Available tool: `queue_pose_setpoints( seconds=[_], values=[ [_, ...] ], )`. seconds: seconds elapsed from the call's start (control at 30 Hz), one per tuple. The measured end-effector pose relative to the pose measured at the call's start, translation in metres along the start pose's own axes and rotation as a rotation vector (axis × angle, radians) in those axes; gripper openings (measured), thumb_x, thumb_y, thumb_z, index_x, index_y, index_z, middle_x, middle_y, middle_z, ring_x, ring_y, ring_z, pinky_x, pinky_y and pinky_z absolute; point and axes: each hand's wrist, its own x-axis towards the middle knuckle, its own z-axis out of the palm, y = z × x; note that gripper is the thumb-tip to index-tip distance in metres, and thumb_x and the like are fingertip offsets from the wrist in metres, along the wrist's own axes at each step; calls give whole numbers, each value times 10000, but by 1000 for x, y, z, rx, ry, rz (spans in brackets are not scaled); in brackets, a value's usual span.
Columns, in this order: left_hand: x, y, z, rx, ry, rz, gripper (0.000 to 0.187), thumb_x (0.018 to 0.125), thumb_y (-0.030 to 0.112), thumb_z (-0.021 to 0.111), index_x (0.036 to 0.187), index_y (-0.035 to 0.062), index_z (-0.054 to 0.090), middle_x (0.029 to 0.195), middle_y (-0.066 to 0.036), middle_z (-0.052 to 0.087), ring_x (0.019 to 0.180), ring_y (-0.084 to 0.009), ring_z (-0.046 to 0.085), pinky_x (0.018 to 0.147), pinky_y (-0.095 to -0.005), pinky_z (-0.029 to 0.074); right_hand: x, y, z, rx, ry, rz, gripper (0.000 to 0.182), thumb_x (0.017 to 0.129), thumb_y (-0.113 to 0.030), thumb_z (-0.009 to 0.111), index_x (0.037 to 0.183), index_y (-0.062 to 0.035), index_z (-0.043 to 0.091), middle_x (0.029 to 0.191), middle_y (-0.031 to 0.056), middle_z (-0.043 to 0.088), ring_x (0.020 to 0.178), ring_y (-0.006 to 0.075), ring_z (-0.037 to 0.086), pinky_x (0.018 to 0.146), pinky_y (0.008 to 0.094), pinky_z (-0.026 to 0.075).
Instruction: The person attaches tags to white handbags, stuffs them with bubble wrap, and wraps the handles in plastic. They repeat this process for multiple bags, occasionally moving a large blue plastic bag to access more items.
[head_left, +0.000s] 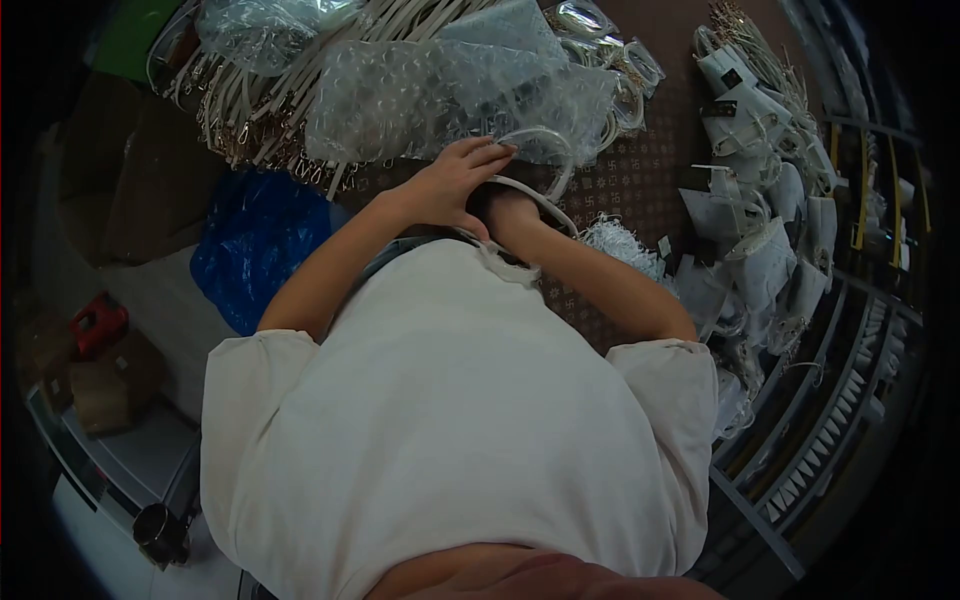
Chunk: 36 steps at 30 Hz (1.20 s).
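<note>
My left hand (455, 187) reaches across in front of my body. Its fingers are stretched out, with the thumb apart, and the fingertips lie by a white strap (537, 134) at the lower edge of a bubble-wrap sheet (400, 110). Close beside it is my right hand (511, 214), its fingers hidden in a dark gap under another white strap (545, 203). Whether the right hand grips anything cannot be seen. Both straps curve around the hands, but the thing they belong to is mostly hidden.
Many pale straps with metal clasps (240, 120) lie at the upper left of the brown patterned table (640, 165). White bags (755, 255) are heaped on the right, near shredded white filler (622, 245). A blue plastic bag (262, 245) hangs at the left. Metal racks (845, 400) stand at right.
</note>
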Motion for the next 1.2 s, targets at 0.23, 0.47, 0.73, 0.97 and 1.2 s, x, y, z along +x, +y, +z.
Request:
queue_pose_setpoints(
  seconds=[0.23,0.47,0.73,0.97,1.2],
  values=[
    [-1,4,1,-40,-6,6,1016,482,502,756,1280,-9,390,1376,-102,332,1270,-331,274,1044,-427,236,-30,-7,-54,212,-221,134,307,778,-116,526,1066,-11,543,977,144,583,855,267,611,722,335,498],
    [4,4,1,-74,-27,17,971,468,436,790,1234,-43,435,1363,-102,351,1261,-335,289,1034,-426,252,-28,7,-23,546,-46,9,293,812,-141,503,1062,10,525,1034,181,550,962,324,543,815,385,441],
    [-7,-25,-23,-424,103,-200,630,722,414,672,1215,67,490,1268,-132,470,1141,-311,454,954,-414,358,-40,15,-58,857,-70,20,291,894,-179,481,1103,10,554,1040,164,600,944,238,593,834,297,444],
    [49,-95,8,127,170,-1248,1063,657,706,551,1262,-134,312,1329,-333,282,1242,-395,314,1020,-471,249,-45,25,-88,1254,269,143,261,878,-170,542,1059,12,583,944,108,641,851,161,593,764,273,465],
    [31,-173,35,-113,400,-674,939,563,325,784,1267,-90,321,1204,-271,451,1100,-379,449,951,-420,338,-95,-6,-100,1320,503,93,312,883,-248,516,1082,-17,582,977,118,629,901,196,586,786,299,445]
  ],
)
